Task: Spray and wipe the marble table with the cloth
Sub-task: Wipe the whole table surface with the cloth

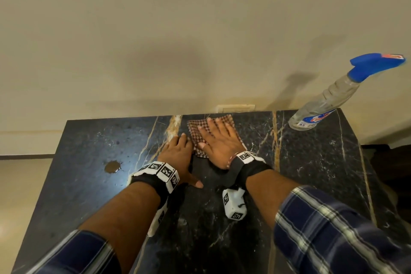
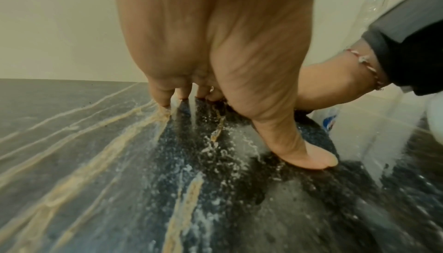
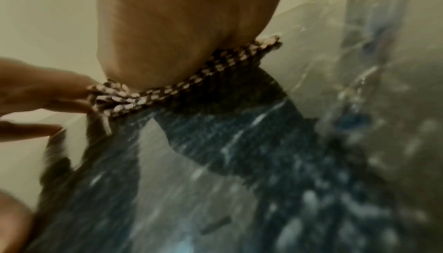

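Table against the far wall

On the table (image 1: 311,162): cloth (image 1: 201,138) far centre under the right hand (image 1: 219,140), left hand (image 1: 178,151) just left, spray bottle (image 1: 329,98) far right, puddle (image 1: 113,166) left.

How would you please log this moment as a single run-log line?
phase: wiping | right hand: flat on cloth | left hand: flat on marble table beside cloth | spray bottle: standing, far right | brown spot: unwiped

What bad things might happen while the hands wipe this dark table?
1. The spray bottle stands at the far right corner of the marble table, close to the edge. A wide sweep by the right hand pressing the cloth might knock it over or off.
2. The brown puddle sits to the left, away from the cloth. It could get missed, or smeared across the top.
3. The left hand rests flat on a surface that looks wet, so it might slip.
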